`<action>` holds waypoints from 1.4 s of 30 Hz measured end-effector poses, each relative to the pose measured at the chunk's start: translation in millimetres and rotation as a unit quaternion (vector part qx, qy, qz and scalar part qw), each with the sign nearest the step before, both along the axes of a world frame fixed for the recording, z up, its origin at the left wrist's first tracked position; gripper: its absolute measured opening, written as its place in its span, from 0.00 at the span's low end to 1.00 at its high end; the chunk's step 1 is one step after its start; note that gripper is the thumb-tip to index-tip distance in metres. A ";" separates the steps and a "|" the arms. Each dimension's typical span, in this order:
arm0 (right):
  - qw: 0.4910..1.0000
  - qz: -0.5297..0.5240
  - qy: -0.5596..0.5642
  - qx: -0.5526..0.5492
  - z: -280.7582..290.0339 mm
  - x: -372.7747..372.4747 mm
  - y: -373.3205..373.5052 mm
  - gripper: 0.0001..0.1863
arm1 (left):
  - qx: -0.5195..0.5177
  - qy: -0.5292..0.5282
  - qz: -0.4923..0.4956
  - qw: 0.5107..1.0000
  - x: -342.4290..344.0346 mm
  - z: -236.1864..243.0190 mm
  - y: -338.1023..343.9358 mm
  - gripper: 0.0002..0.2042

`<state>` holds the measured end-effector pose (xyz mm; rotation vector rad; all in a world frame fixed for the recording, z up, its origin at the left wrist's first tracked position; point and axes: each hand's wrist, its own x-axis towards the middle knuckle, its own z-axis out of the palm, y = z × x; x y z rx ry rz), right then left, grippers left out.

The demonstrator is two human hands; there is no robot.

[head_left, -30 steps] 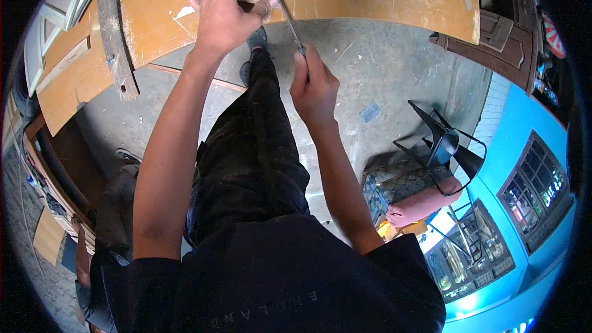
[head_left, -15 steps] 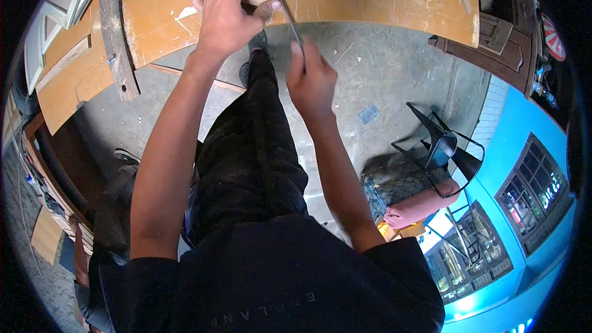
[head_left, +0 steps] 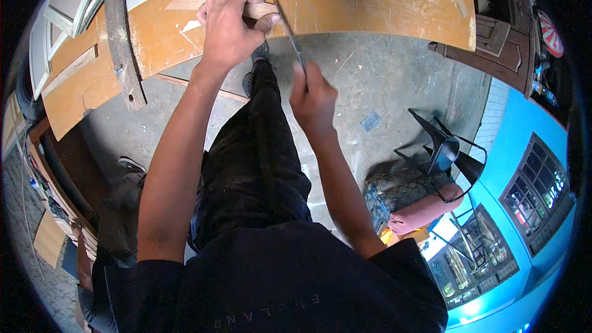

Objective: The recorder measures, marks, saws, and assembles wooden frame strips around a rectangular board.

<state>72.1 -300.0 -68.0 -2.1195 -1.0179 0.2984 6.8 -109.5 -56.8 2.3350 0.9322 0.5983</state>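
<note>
My left hand [head_left: 229, 28] is closed around a light wooden strip [head_left: 182, 2], pressing it down on an orange-brown tabletop [head_left: 357, 0] close to the near edge. The strip's right end [head_left: 266, 9] shows beyond my fingers. Against that end lies a long, narrow dark metal tool [head_left: 275, 1], slanting away to the far left; whether it is a file or a saw seen edge-on I cannot tell. Just off the table's near edge, my right hand [head_left: 313, 95], slightly blurred, grips the tool's near end. Its handle is mostly hidden by my fingers.
A weathered wooden bar [head_left: 120, 49] crosses the tabletop's left part and overhangs its edge. To the right on the floor stand a black metal chair [head_left: 445, 154] and a pink roll [head_left: 425, 209]. Dark wooden furniture [head_left: 484, 55] is at far right. Another person's arm [head_left: 85, 259] shows lower left.
The whole view has shifted, so the table and both hands appear slightly lower. My grip on the strip and on the tool is the same; the tool still meets the strip's end.
</note>
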 end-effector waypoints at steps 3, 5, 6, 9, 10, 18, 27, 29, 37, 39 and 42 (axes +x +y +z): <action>0.999 -0.029 0.027 0.029 11.6 -12.9 -30.7 0.07 | 0.042 0.006 0.001 0.999 -0.3 0.5 -0.5 0.20; 0.999 -0.023 0.024 -0.002 9.4 -4.6 -8.3 0.05 | -0.006 0.003 0.004 1.000 -0.7 -3.0 1.4 0.20; 1.000 -0.007 0.021 -0.004 7.2 2.9 15.2 0.04 | -0.002 0.004 -0.006 1.000 -0.5 -1.6 0.7 0.21; 1.000 0.006 0.011 0.007 1.0 6.1 22.6 0.04 | -0.002 0.024 0.002 1.000 0.6 -2.3 0.8 0.20; 1.000 0.002 0.005 0.017 -1.4 4.1 18.8 0.04 | -0.002 0.025 0.003 1.000 0.4 -2.9 1.6 0.20; 1.000 0.003 0.009 0.005 2.7 6.2 18.1 0.04 | 0.069 0.015 -0.003 0.997 -0.8 -2.9 -0.8 0.21; 0.999 0.001 0.046 -0.008 4.0 5.7 8.3 0.07 | 0.043 0.022 -0.027 0.998 -1.6 -5.3 6.1 0.21; 1.000 0.009 0.014 0.022 2.9 13.4 23.0 0.07 | 0.082 0.022 -0.030 0.996 1.2 -2.9 2.0 0.21; 0.999 -0.005 0.039 0.003 6.4 4.1 -6.2 0.06 | -0.086 0.041 0.001 0.995 5.8 17.5 0.6 0.17; 0.999 0.010 0.036 0.013 6.8 14.1 21.5 0.06 | -0.046 0.042 -0.009 0.998 6.7 24.1 -2.2 0.17; 0.999 0.015 0.023 0.029 -4.7 11.4 6.8 0.06 | 0.000 0.053 -0.018 0.998 5.7 26.3 2.3 0.17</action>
